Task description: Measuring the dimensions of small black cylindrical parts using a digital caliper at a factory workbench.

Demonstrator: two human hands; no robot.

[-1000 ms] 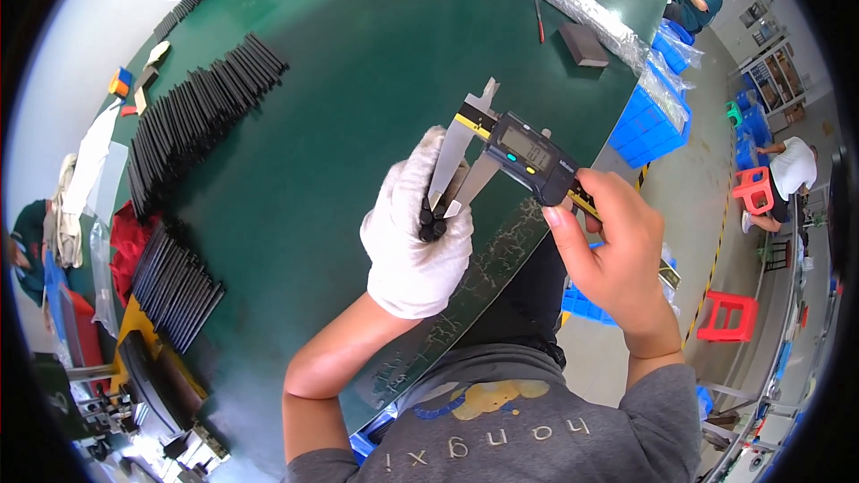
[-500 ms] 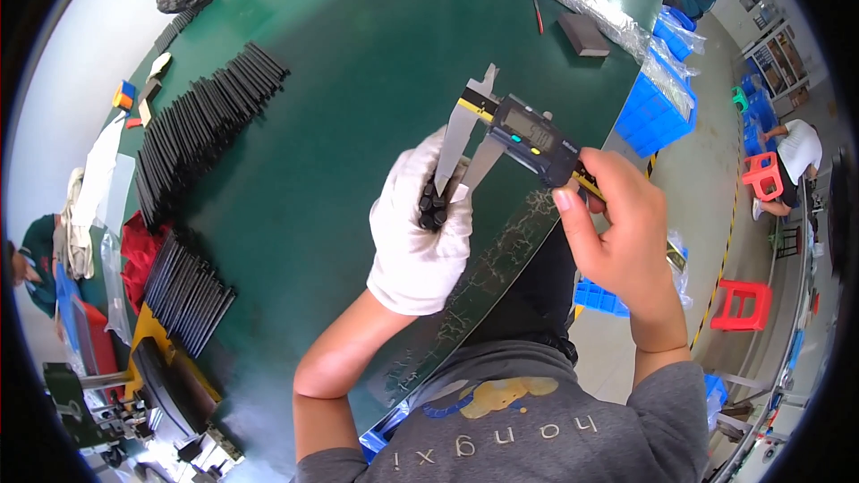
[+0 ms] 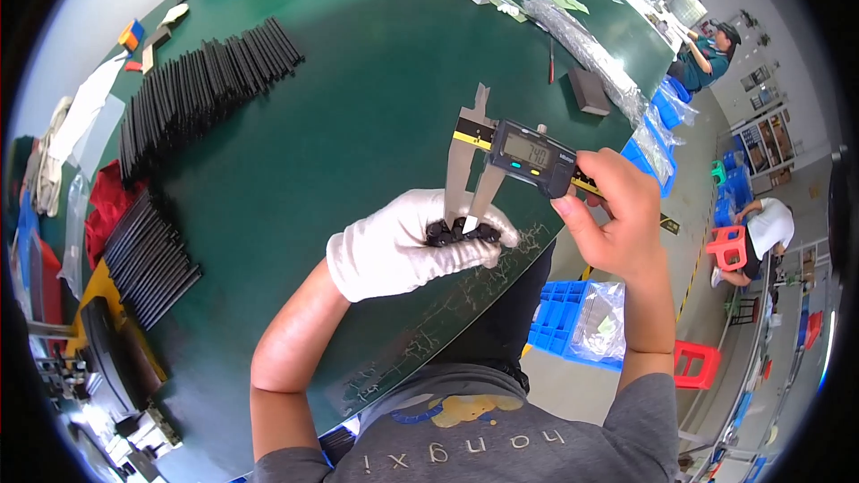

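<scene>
Green table (image 3: pixel 349 125), rods (image 3: pixel 438 232) in left hand (image 3: pixel 394 246), caliper (image 3: pixel 535 161) in right (image 3: pixel 622 215)

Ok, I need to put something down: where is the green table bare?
The widest bare patch lies between the upper black rods and the caliper; it continues down between the lower rods and the gloved left hand. The left edge is crowded by rods and red cloth, the upper right by plastic wrap and a dark block.

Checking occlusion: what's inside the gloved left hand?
Black pieces sit bunched in the left hand, ends showing, with caliper jaws at them. The hand covers the rest; their length can't be told.
</scene>
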